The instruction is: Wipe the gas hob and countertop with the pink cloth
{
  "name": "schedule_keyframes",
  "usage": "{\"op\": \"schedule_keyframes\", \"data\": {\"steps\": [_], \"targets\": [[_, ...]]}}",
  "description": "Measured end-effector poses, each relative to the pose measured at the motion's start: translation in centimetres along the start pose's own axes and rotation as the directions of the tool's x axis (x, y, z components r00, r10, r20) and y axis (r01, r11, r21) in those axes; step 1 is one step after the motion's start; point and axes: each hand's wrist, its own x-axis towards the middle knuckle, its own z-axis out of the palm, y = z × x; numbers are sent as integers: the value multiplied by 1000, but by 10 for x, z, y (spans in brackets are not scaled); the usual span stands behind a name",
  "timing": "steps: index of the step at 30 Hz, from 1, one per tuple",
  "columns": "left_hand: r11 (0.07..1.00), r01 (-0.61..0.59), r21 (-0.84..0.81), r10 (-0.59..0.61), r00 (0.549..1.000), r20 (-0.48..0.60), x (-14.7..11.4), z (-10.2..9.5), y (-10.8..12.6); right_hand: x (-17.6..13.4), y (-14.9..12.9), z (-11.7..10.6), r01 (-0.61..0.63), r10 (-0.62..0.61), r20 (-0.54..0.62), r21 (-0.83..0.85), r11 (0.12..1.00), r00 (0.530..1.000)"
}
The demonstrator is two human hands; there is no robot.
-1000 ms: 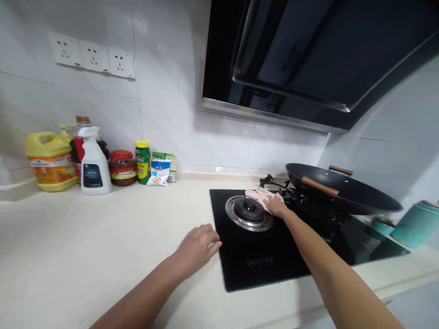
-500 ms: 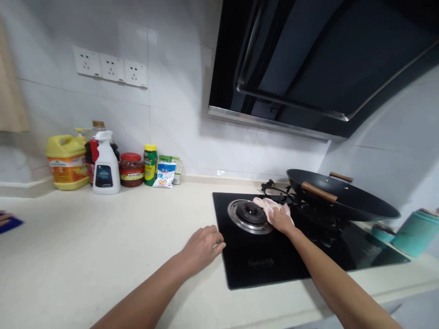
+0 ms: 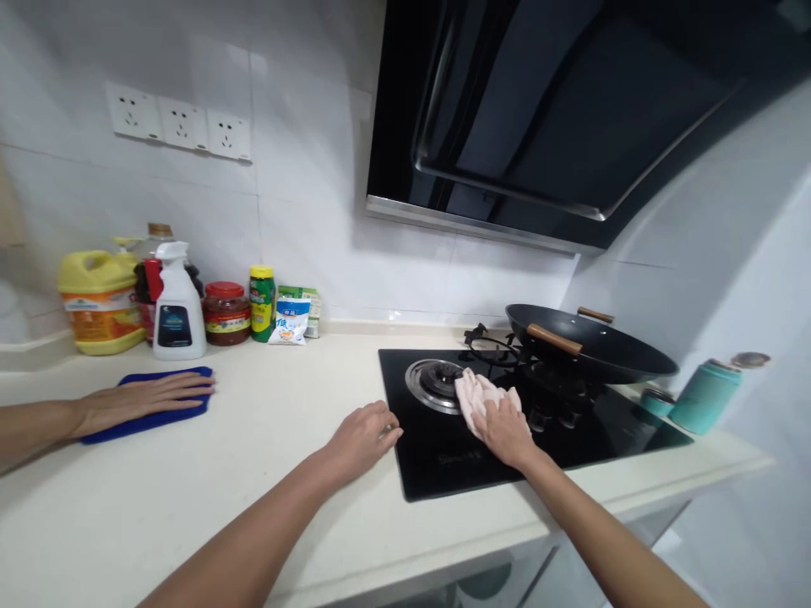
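Hob (image 3: 443, 473) set into surface (image 3: 266, 422), right of centre. Burner (image 3: 434, 380) at hob's far left; cloth (image 3: 475, 395) just right of it, right hand (image 3: 503, 431) on cloth. Left hand (image 3: 362, 439) on surface at hob's left edge. Wok (image 3: 589, 346) on far-right burner. Bottles (image 3: 171, 295) far left at wall. Co-worker's hand (image 3: 143, 397) on pad (image 3: 183, 376) near them.

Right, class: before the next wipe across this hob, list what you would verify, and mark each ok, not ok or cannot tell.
1. Right hand flat on pink cloth: ok.
2. Cloth on black hob glass: ok.
3. Left hand braced on countertop at the hob's edge: ok.
4. Burner flame off: ok, none visible.
5. Wok clear of cloth: ok.
6. Co-worker's hand on blue cloth, well apart: ok.
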Motion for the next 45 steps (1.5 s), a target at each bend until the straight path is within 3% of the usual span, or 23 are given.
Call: {"op": "schedule_keyframes", "data": {"steps": [5,9,14,17,22,25,29,32,35,37,39,42,45], "targets": [[998,-34,-52,30,997,-69,1,1,2,-47,-42,-20,104,-101,-56,67,992,993],[989,-102,-103,87,987,-137,0,3,18,-66,-74,-29,205,-192,-96,152,967,977],[985,-175,-10,174,983,-59,1,4,48,-81,-103,-26,322,-264,-217,311,894,940],[988,-130,80,133,990,-38,3,5,57,-90,-110,-30,407,-334,-244,390,826,911],[997,-10,82,1,993,117,-10,19,67,-102,-95,-45,522,-463,-247,483,703,851],[998,-18,61,9,991,133,-29,25,74,-106,-80,-47,546,-500,-239,515,661,832],[993,-63,101,48,989,143,-56,18,77,-107,-62,-42,562,-498,-287,584,586,818],[985,22,173,-37,996,86,-74,9,68,-92,-47,-35,531,-412,-354,693,487,839],[960,147,238,-149,989,-8,-96,5,50,-56,-24,-30,425,-190,-381,793,437,905],[945,199,259,-182,979,-90,-113,8,36,-21,-4,-30,338,-47,-359,815,470,932],[935,240,261,-192,962,-196,-126,14,23,16,19,-34,228,50,-315,778,585,948],[923,300,240,-216,922,-323,-136,24,12,65,54,-41,36,108,-239,528,848,965],[919,313,240,-212,906,-366,-134,30,12,94,87,-40,-47,127,-179,392,919,976]]}}
